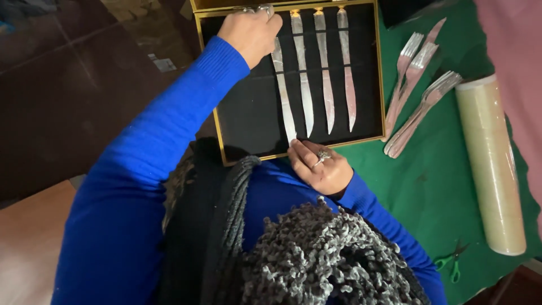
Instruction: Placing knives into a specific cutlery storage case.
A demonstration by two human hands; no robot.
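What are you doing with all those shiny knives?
A person in a blue sweater handles one wrapped knife in a black, gold-edged case. The left hand grips its handle end; the right hand pinches its tip. Three more knives lie strapped beside it. Wrapped forks and a plastic-film roll rest on the green cloth.

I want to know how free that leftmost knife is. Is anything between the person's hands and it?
Nothing visible: the left hand grips the handle end of the leftmost knife, and the right hand touches its tip inside the black case.

I see shiny metal knives (305,73) on a box's (243,113) matt black lining. Matt green cloth (440,186) covers my desk. A glossy film roll (491,164) lies there.
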